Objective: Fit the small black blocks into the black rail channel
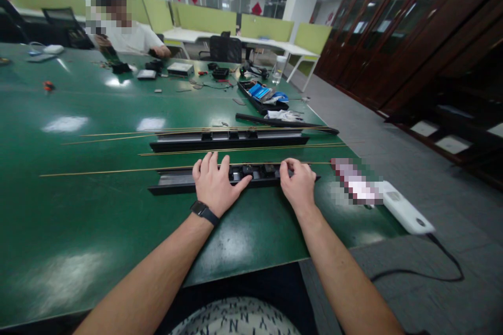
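A black channel-shaped rail (173, 188) lies in front of me, with small black blocks (269, 168) set in its middle. Along its far edge runs a thin brass-coloured rod (118, 171) that sticks out well past the left end. My left hand (214, 180), with a dark watch on the wrist, rests across the rail with fingers spread and thumb out. Near the rail's right end, the fingers of my right hand (297, 178) are pinched together on the rod. The fingertips partly hide the spot they grip.
Behind lies a second black rail (231, 142) with more thin rods. To the right are a pixelated phone-like object (353, 180) and a white corded device (406, 208). A black tray (263, 97) holds blue packets. Across the table sits a person (133, 36) in white.
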`<state>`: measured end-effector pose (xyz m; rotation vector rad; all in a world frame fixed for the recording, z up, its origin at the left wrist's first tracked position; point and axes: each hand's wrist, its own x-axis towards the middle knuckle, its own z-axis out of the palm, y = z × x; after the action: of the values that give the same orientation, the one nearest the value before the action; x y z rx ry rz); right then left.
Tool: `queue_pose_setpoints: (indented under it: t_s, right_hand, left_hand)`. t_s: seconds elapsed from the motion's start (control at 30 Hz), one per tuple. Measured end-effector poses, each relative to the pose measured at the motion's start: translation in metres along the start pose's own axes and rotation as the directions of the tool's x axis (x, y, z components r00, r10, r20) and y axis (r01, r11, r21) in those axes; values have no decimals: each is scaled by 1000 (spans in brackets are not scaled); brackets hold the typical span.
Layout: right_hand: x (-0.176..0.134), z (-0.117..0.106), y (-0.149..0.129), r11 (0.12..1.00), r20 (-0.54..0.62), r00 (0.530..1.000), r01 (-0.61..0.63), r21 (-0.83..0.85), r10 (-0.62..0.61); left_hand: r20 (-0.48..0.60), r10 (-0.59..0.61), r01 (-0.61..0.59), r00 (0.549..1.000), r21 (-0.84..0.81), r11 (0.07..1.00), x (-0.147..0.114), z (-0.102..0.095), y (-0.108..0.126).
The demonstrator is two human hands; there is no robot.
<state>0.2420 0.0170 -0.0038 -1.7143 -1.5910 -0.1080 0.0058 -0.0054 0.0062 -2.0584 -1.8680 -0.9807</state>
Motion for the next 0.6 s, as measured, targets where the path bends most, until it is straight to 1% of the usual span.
queue_pose_setpoints:
  t_s: [0.6]
  right_hand:
    - [0, -1, -1, 1000, -6, 1000, -6, 2, 6]
  left_hand:
    - [4, 13, -13, 1000, 25, 1000, 0, -1, 0]
